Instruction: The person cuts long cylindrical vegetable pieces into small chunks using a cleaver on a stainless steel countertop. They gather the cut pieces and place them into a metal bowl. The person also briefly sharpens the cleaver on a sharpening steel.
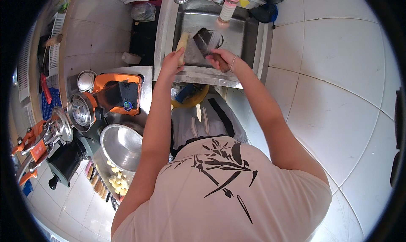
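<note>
My left hand (pixel 173 62) grips a long pale peeled vegetable (pixel 183 41) by its lower end, over the left side of a stainless steel sink (pixel 196 21). The vegetable's exact kind is not plain. In my right hand (pixel 223 57) is a cleaver with a wooden handle (pixel 224 66), its dark broad blade (pixel 201 40) angled up and to the left. Water from the faucet's ribbed spout (pixel 226 15) runs down over the blade's right side. The blade and the vegetable are apart. Part of the sink's drain shows behind the cleaver.
To the left are a steel pot (pixel 117 147), pale cut chunks (pixel 119 184) and an orange-framed appliance (pixel 138 93). A hand-cranked machine (pixel 65 159) stands farther left. Below the sink's front edge sits a yellow basin (pixel 193 102). A dark blue item (pixel 264 13) lies at the sink's back right corner.
</note>
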The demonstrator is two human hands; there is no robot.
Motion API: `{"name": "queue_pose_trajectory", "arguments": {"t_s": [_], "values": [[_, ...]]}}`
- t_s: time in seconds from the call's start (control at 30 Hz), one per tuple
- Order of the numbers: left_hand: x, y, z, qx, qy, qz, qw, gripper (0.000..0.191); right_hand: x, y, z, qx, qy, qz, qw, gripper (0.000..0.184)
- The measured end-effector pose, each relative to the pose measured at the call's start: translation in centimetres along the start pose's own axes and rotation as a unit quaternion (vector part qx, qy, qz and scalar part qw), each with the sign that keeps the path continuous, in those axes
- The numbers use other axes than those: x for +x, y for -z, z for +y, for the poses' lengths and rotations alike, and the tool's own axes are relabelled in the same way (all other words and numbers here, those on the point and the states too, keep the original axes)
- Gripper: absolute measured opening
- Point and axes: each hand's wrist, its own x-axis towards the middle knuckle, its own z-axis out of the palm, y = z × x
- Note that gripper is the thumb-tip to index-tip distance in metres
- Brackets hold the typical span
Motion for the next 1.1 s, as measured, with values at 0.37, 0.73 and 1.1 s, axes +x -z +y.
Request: {"name": "queue_pose_trajectory", "arguments": {"t_s": [0.37, 0.73, 1.1], "values": [[-2.3, 2.1, -1.2, 0.042, -0.084, -0.021, 0.995, 0.057, -6.1, -0.8, -6.9, -0.802, 0.171, 0.348, 0.455, 0.026], [-8.9, 0.6, -6.1, -0.065, -0.186, 0.083, 0.977, 0.050, -3.2, 3.5, -24.3, -0.971, 0.098, 0.218, 0.030, 0.048], [-31.9, 9.9, -12.5, -0.181, -0.319, 0.107, 0.924, 0.043, -7.8, -1.3, -7.8, -0.656, 0.058, 0.307, 0.687, 0.029]]}}
